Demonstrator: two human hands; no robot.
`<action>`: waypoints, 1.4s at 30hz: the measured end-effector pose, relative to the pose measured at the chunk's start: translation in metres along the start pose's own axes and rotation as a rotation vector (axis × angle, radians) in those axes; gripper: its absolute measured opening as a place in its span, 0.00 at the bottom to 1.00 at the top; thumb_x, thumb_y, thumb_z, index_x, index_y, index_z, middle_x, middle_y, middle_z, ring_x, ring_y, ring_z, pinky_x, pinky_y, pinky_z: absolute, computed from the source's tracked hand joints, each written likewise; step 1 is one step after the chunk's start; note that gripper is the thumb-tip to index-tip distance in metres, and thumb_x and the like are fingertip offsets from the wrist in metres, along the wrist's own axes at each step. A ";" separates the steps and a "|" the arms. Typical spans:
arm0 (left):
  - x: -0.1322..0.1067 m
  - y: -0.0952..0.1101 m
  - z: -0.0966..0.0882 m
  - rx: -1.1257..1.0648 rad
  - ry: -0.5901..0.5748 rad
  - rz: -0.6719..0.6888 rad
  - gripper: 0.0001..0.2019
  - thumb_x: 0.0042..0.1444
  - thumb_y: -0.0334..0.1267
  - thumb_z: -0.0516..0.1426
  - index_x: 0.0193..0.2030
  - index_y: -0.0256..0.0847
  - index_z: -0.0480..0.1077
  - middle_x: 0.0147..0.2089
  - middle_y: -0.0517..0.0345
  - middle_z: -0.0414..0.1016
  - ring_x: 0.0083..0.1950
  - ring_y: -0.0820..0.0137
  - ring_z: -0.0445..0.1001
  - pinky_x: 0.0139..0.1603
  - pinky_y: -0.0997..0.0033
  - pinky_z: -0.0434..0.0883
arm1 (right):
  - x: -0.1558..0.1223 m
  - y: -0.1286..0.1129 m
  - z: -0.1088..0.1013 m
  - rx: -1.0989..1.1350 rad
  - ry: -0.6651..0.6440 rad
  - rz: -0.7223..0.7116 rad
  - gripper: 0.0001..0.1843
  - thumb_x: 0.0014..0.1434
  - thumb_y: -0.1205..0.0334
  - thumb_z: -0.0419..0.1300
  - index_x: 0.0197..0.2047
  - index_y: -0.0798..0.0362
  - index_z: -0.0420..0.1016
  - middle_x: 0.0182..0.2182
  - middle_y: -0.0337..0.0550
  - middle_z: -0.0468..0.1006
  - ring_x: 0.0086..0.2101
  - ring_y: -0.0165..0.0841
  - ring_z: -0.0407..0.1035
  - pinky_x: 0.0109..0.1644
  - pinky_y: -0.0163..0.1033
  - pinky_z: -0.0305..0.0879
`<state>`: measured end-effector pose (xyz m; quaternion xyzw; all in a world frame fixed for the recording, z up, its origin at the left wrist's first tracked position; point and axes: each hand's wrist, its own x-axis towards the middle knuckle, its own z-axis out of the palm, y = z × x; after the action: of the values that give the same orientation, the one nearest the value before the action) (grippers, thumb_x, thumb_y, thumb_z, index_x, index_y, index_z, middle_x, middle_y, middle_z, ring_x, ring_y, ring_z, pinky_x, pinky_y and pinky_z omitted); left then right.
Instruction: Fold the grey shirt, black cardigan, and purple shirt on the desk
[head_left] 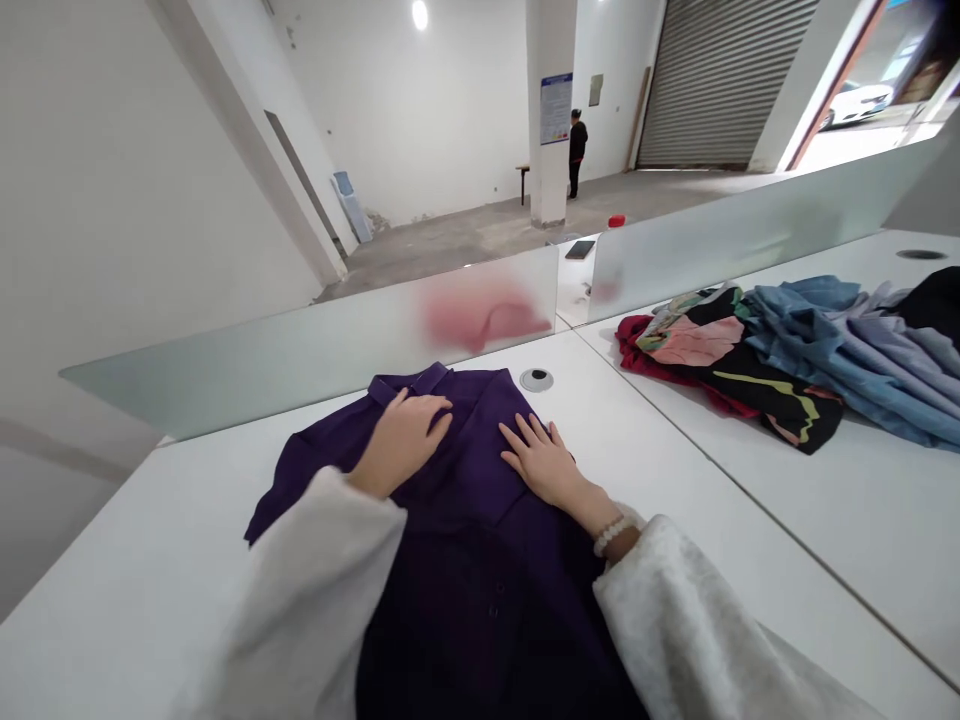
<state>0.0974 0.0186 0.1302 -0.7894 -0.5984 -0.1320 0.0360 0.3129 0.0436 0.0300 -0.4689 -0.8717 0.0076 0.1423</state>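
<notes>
A dark purple shirt (465, 570) lies spread on the white table (150, 560), collar toward the frosted divider. My left hand (401, 440) rests flat on the shirt just below the collar, fingers together and stretched out. My right hand (544, 460) lies flat on the shirt's right chest, fingers spread, a pale bead bracelet at the wrist. Both arms wear fluffy white sleeves. Neither hand holds anything.
A frosted glass divider (315, 350) runs along the table's far edge, with a cable grommet (536, 379) near it. A pile of clothes (787, 350), blue, black and red, sits on the adjoining table at right. A person (576, 150) stands far off by a pillar.
</notes>
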 end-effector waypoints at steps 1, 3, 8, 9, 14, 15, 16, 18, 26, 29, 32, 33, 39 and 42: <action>-0.021 -0.001 -0.019 0.002 0.004 0.003 0.16 0.61 0.43 0.47 0.49 0.44 0.71 0.49 0.57 0.77 0.53 0.65 0.72 0.66 0.57 0.54 | -0.001 0.001 0.010 -0.016 -0.022 -0.005 0.27 0.67 0.51 0.43 0.66 0.52 0.56 0.65 0.54 0.54 0.63 0.49 0.47 0.62 0.60 0.47; -0.070 -0.007 -0.050 0.020 -0.008 -0.072 0.19 0.59 0.51 0.47 0.48 0.48 0.72 0.47 0.59 0.78 0.49 0.62 0.75 0.59 0.58 0.64 | -0.002 0.005 0.022 -0.033 -0.045 -0.015 0.28 0.67 0.50 0.43 0.66 0.52 0.56 0.65 0.54 0.53 0.64 0.49 0.46 0.63 0.59 0.46; -0.193 -0.026 -0.054 -0.040 -0.148 -0.327 0.20 0.54 0.58 0.48 0.44 0.55 0.74 0.43 0.63 0.80 0.42 0.60 0.78 0.44 0.62 0.74 | 0.000 0.010 0.023 -0.058 -0.060 -0.029 0.28 0.67 0.51 0.43 0.66 0.53 0.55 0.65 0.54 0.52 0.64 0.50 0.45 0.63 0.59 0.46; -0.212 -0.027 -0.044 -0.065 -0.173 -0.349 0.20 0.54 0.58 0.48 0.43 0.55 0.74 0.42 0.63 0.80 0.42 0.60 0.78 0.44 0.62 0.74 | 0.000 0.010 0.023 -0.064 -0.062 -0.029 0.28 0.67 0.52 0.43 0.66 0.53 0.55 0.65 0.54 0.53 0.64 0.50 0.45 0.63 0.58 0.46; -0.261 -0.022 0.007 -0.095 -0.083 -0.415 0.20 0.57 0.53 0.48 0.47 0.48 0.73 0.48 0.58 0.77 0.50 0.61 0.74 0.52 0.61 0.71 | 0.002 0.009 0.015 -0.086 -0.046 -0.026 0.26 0.67 0.55 0.45 0.64 0.54 0.59 0.64 0.55 0.56 0.63 0.51 0.46 0.62 0.60 0.45; -0.264 -0.021 0.015 -0.084 -0.043 -0.405 0.19 0.58 0.51 0.48 0.47 0.46 0.73 0.49 0.56 0.76 0.51 0.61 0.73 0.54 0.60 0.70 | 0.002 0.006 0.008 -0.093 -0.028 -0.048 0.24 0.66 0.57 0.46 0.63 0.55 0.61 0.64 0.56 0.56 0.63 0.51 0.46 0.62 0.61 0.44; -0.266 -0.020 0.022 -0.068 -0.001 -0.394 0.19 0.59 0.49 0.47 0.47 0.45 0.72 0.50 0.55 0.76 0.52 0.61 0.72 0.55 0.58 0.69 | 0.001 0.002 0.000 -0.096 -0.010 -0.078 0.23 0.66 0.60 0.47 0.61 0.57 0.65 0.63 0.56 0.58 0.63 0.51 0.47 0.62 0.60 0.45; -0.268 -0.018 0.033 -0.028 0.081 -0.383 0.17 0.60 0.45 0.47 0.47 0.43 0.72 0.50 0.52 0.75 0.53 0.60 0.71 0.57 0.56 0.67 | -0.005 -0.011 -0.020 -0.076 0.000 -0.127 0.19 0.65 0.62 0.47 0.54 0.58 0.71 0.58 0.57 0.66 0.59 0.48 0.57 0.60 0.54 0.52; -0.271 -0.022 0.048 0.048 0.159 -0.463 0.20 0.59 0.47 0.49 0.53 0.39 0.67 0.56 0.46 0.69 0.59 0.56 0.64 0.59 0.54 0.63 | -0.076 -0.057 -0.035 0.069 -0.278 -0.089 0.21 0.61 0.46 0.54 0.43 0.57 0.71 0.39 0.54 0.77 0.38 0.43 0.74 0.40 0.40 0.65; -0.269 -0.022 0.046 0.044 0.157 -0.461 0.20 0.59 0.48 0.50 0.52 0.40 0.68 0.53 0.47 0.71 0.55 0.56 0.67 0.57 0.55 0.65 | -0.084 -0.059 -0.026 0.217 -0.246 -0.071 0.13 0.61 0.56 0.56 0.43 0.56 0.68 0.39 0.51 0.77 0.38 0.39 0.73 0.40 0.38 0.65; -0.269 -0.022 0.046 0.066 0.149 -0.451 0.19 0.58 0.47 0.50 0.51 0.39 0.69 0.52 0.46 0.72 0.53 0.55 0.68 0.56 0.55 0.66 | -0.081 -0.058 -0.027 0.479 -0.258 0.037 0.12 0.65 0.57 0.48 0.44 0.54 0.67 0.29 0.41 0.76 0.28 0.33 0.73 0.35 0.37 0.67; -0.270 -0.023 0.047 0.076 0.147 -0.443 0.20 0.58 0.48 0.50 0.51 0.39 0.69 0.53 0.46 0.71 0.54 0.55 0.68 0.56 0.55 0.65 | -0.080 -0.056 -0.029 0.507 -0.233 0.055 0.14 0.66 0.57 0.45 0.44 0.54 0.67 0.28 0.40 0.76 0.28 0.33 0.73 0.35 0.37 0.67; -0.272 -0.031 0.059 0.192 0.086 -0.432 0.24 0.59 0.48 0.47 0.56 0.35 0.66 0.62 0.40 0.64 0.64 0.50 0.60 0.59 0.48 0.61 | -0.109 -0.027 -0.010 0.044 0.005 -0.042 0.24 0.66 0.56 0.47 0.61 0.60 0.62 0.60 0.59 0.63 0.60 0.46 0.55 0.60 0.52 0.55; -0.272 -0.037 0.059 0.187 0.064 -0.368 0.23 0.59 0.47 0.46 0.55 0.38 0.67 0.60 0.40 0.66 0.63 0.49 0.62 0.56 0.47 0.65 | -0.130 -0.016 0.006 -0.067 -0.003 -0.068 0.30 0.66 0.51 0.47 0.65 0.59 0.55 0.64 0.60 0.54 0.64 0.47 0.47 0.63 0.56 0.50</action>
<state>0.0041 -0.2122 0.0012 -0.6552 -0.7409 -0.1052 0.1036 0.3656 -0.0714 -0.0044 -0.4436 -0.8870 -0.0257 0.1255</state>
